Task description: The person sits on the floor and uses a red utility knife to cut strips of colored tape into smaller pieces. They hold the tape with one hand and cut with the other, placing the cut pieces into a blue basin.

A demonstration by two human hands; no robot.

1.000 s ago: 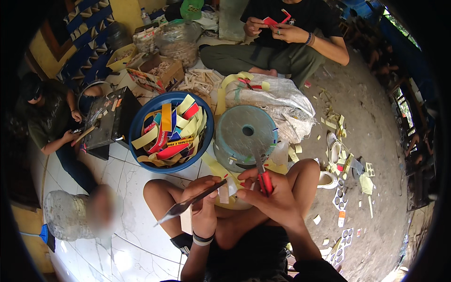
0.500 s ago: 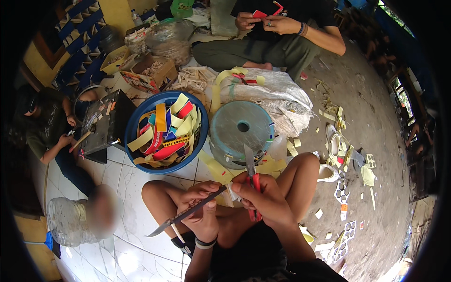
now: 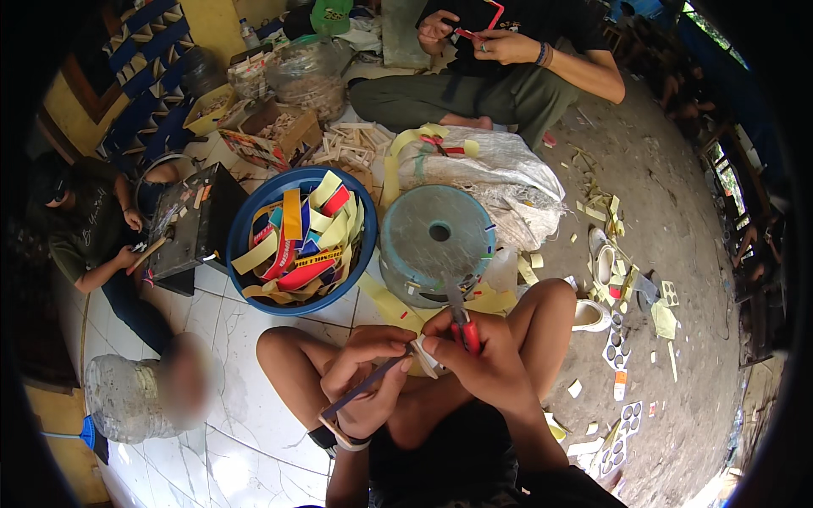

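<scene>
left hand point(image 3: 370, 381): thin dark flat strip point(image 3: 364, 387) pinched, material unclear | right hand point(image 3: 484, 356): red-handled cutter point(image 3: 467, 335) gripped, metal blade point(image 3: 456, 301) pointed away | small pale flat piece point(image 3: 427, 359) located between both | judged: piece best steadied from left, blade best tilted clear of skin

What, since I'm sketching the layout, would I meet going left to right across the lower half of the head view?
Translucent plastic jar, left hand, right hand, nearer white shoe, pale yellow scrap.
</scene>
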